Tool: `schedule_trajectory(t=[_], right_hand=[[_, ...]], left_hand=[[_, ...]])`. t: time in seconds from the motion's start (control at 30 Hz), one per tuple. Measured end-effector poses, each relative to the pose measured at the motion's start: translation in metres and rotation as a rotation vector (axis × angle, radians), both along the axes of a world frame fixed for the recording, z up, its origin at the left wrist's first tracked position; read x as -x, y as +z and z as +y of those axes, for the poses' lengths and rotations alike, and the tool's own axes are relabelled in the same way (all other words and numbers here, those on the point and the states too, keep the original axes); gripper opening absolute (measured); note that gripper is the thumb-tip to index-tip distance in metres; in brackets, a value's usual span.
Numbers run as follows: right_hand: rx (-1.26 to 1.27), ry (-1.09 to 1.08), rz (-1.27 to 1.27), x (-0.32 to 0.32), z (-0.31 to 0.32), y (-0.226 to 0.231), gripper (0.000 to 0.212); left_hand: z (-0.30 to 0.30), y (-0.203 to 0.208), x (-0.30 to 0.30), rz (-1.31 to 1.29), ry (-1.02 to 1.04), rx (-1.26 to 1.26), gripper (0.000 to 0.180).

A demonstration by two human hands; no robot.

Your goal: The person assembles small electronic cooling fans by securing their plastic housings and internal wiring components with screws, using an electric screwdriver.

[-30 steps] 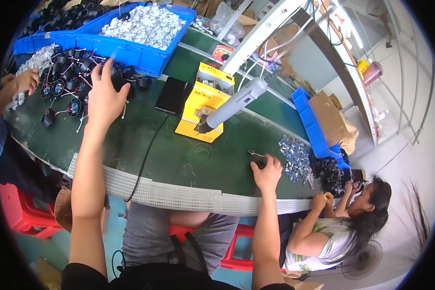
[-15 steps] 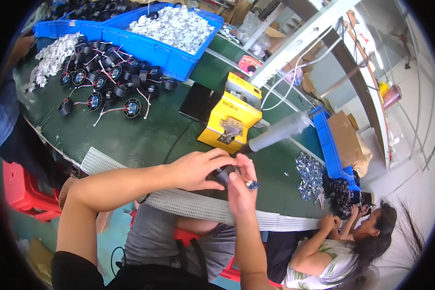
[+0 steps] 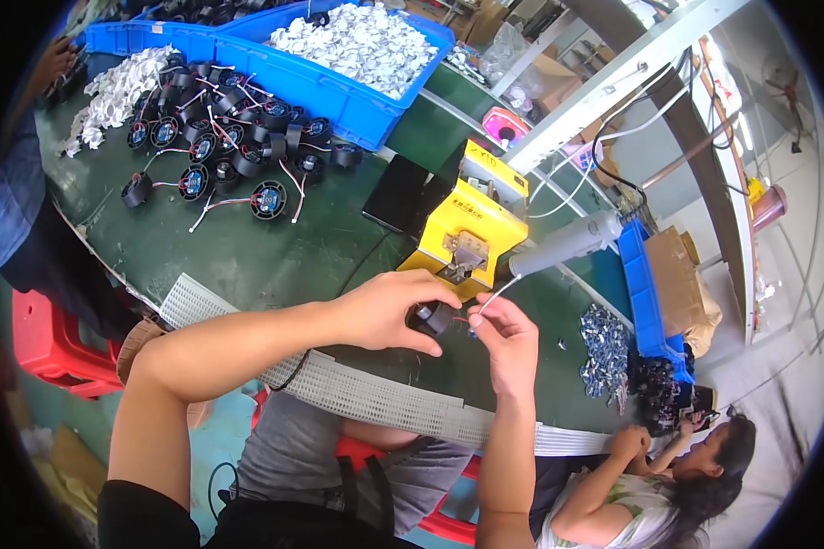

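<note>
My left hand [image 3: 389, 311] curls its thumb and fingers around a small black round housing [image 3: 435, 317], just in front of the yellow bench machine [image 3: 471, 224]. Thin wires [image 3: 494, 297], red and white, run from the housing side to my right hand [image 3: 508, 343]. That hand pinches them between thumb and fingertips, and a white wire end sticks up past the fingers. A small bluish part shows at the right fingertips, mostly hidden. Farther left on the green table [image 3: 275, 242] lies a heap of similar black round units [image 3: 220, 137] with wires and blue circuit boards.
A blue bin [image 3: 384, 123] of white pieces stands behind the heap, beside a loose white pile [image 3: 119, 96]. A grey cylindrical tool [image 3: 568, 242] slants right of the machine. Small circuit boards [image 3: 604, 352] lie farther right. Another person [image 3: 613, 494] sits at right; someone's sleeve [image 3: 18, 201] is at left.
My right hand has drawn away from the black housing to the right, and the wires are now stretched out between them. The left hand still holds the housing. The whole view has shifted slightly.
</note>
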State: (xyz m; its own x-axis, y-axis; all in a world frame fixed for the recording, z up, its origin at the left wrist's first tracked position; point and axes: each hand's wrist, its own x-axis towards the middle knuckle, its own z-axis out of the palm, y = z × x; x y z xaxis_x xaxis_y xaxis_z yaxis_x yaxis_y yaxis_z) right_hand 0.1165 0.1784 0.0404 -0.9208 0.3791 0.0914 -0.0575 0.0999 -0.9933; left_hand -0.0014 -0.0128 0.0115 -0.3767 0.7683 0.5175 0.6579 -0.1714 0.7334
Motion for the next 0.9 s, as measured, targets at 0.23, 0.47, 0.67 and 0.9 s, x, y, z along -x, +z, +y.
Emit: schedule_trajectory(t=[0.23,0.47,0.67,0.9], right_hand=[[-0.267,0.259,0.111,0.006,-0.008,-0.012,0.013],[-0.519,0.098,0.270,0.012,-0.019,-0.039,0.014],[-1.014,-0.022,0.447,0.012,-0.035,-0.031,0.015],[-0.765,-0.037,0.258,0.006,-0.038,-0.029,0.013]], left_hand=[[0.012,-0.016,0.011,-1.089,-0.297,-0.012,0.047],[0.013,-0.015,0.011,-1.261,-0.272,0.087,0.053],[0.016,-0.015,0.009,-1.174,-0.184,0.202,0.051],[0.015,-0.011,0.007,-1.192,-0.233,0.220,0.047]])
